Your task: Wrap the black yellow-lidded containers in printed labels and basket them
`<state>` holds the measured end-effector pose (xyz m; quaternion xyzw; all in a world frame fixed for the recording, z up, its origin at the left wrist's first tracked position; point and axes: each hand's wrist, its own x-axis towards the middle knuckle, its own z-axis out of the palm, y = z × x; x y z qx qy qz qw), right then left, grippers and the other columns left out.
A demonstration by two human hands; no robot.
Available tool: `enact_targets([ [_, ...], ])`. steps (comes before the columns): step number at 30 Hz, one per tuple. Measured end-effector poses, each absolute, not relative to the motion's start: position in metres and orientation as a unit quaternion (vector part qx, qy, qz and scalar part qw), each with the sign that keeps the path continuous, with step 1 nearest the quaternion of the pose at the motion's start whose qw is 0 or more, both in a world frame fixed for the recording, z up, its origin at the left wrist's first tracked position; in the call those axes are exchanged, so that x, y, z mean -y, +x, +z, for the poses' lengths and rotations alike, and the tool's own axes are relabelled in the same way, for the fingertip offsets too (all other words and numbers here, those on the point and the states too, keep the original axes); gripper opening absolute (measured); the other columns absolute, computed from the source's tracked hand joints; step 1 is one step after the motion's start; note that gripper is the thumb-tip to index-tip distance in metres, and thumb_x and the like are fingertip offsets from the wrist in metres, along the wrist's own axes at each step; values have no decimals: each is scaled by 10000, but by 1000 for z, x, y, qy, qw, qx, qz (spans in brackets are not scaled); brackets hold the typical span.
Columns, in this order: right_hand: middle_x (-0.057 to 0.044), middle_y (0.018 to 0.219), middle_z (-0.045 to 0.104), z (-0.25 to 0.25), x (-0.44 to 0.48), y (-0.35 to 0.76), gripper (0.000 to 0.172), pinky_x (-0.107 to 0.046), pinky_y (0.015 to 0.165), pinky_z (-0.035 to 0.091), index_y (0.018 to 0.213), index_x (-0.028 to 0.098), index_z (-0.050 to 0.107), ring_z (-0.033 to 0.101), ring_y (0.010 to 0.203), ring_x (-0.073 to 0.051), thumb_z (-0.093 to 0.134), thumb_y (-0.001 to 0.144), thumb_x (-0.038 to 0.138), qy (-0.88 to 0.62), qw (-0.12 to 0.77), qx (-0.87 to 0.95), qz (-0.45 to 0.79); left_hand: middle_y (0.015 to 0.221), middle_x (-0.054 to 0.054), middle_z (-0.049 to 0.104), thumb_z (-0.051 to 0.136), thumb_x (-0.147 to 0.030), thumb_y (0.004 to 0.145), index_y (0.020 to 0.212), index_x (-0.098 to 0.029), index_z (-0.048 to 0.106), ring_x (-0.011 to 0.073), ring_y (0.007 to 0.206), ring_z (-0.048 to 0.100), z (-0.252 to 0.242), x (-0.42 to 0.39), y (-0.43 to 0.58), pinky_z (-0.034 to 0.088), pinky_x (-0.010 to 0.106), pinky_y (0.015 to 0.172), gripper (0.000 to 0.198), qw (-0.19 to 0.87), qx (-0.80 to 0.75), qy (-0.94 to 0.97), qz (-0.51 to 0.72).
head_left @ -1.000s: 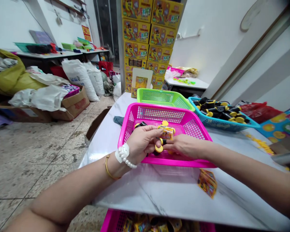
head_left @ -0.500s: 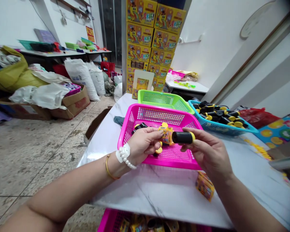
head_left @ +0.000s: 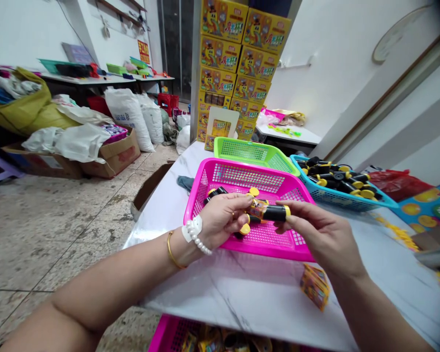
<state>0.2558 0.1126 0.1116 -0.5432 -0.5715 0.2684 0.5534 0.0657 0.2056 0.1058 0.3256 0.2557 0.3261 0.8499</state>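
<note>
Above the pink basket [head_left: 238,250], my left hand [head_left: 220,215] pinches a small yellow printed cardboard sleeve [head_left: 257,209]. My right hand [head_left: 324,239] grips a black tube with a yellow cap [head_left: 275,213] near its capped end. The tube's other end meets the sleeve and seems partly inside it. Several more black tubes [head_left: 220,191] with yellow caps lie in the basket, partly hidden by my left hand. Another printed sleeve [head_left: 315,287] rests on the white table [head_left: 220,283], just left of my right forearm.
Behind the pink basket stands a green basket [head_left: 238,149]. A blue basket [head_left: 346,201] heaped with black tubes is at the right. Yellow printed boxes [head_left: 222,51] are stacked at the back. Below the table's front edge is another pink basket [head_left: 161,335] holding printed sleeves.
The black tube has moved left against the sleeve, and its leading end now seems to be within it. Both hands are closer together. The view has shifted slightly left.
</note>
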Motion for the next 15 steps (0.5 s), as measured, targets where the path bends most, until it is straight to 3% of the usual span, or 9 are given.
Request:
enact_targets([
  [3, -40, 893, 815, 111, -113, 251, 219, -330, 709, 697, 1089, 231, 789, 782, 701, -190, 763, 871, 237, -549, 578, 554, 238, 628, -12, 621, 629, -103, 938, 791, -102, 631, 0, 373, 433, 105, -205, 66, 237, 106, 334, 148, 850, -248, 327, 329],
  [7, -54, 1204, 779, 102, -114, 245, 259, -378, 942, 661, 1128, 262, 772, 771, 1068, -237, 760, 876, 207, -495, 615, 573, 220, 614, -1, 627, 591, -81, 938, 778, -103, 627, 14, 376, 447, 105, -206, 64, 192, 120, 319, 166, 851, -239, 337, 324],
  [9, -53, 1295, 746, 98, -116, 244, 252, -393, 944, 663, 1141, 272, 761, 747, 1142, -248, 733, 901, 201, -470, 615, 580, 251, 559, -8, 595, 585, -104, 944, 755, -104, 623, 21, 370, 429, 105, -205, 64, 197, 126, 328, 193, 847, -239, 347, 323],
  [12, -45, 1187, 787, 93, -118, 247, 287, -393, 869, 691, 1199, 295, 732, 784, 1037, -231, 675, 946, 173, -467, 608, 585, 262, 547, -8, 590, 624, -159, 932, 773, -106, 636, 36, 397, 452, 106, -203, 63, 236, 131, 352, 168, 840, -239, 356, 333],
  [15, -73, 1313, 730, 87, -116, 249, 359, -361, 925, 667, 1223, 283, 728, 713, 1212, -254, 707, 908, 113, -451, 604, 631, 183, 614, 8, 628, 669, -167, 895, 803, -98, 659, 47, 462, 512, 109, -201, 62, 273, 133, 380, 116, 840, -237, 349, 342],
])
